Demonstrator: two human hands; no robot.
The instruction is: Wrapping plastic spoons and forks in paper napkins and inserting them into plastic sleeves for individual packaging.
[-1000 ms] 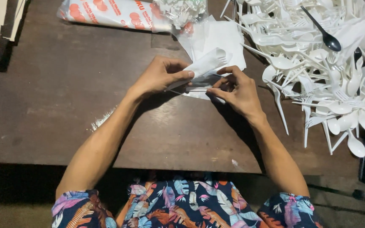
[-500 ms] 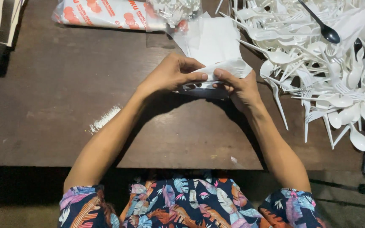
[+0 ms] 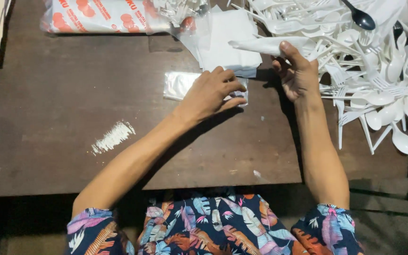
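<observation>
The left hand point(image 3: 211, 92) lies flat on a clear plastic sleeve point(image 3: 178, 85), pinning it to the counter point(image 3: 62, 118), while the right hand point(image 3: 298, 71) keeps a pinching grip on a rolled white napkin bundle point(image 3: 265, 46) lifted beside the cutlery heap point(image 3: 369, 61).

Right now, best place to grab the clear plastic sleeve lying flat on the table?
Take the clear plastic sleeve by its free left end, coming in from the left. It lies flat on the table, and the left hand covers its right half, so only that edge is exposed; pinch it.
</observation>
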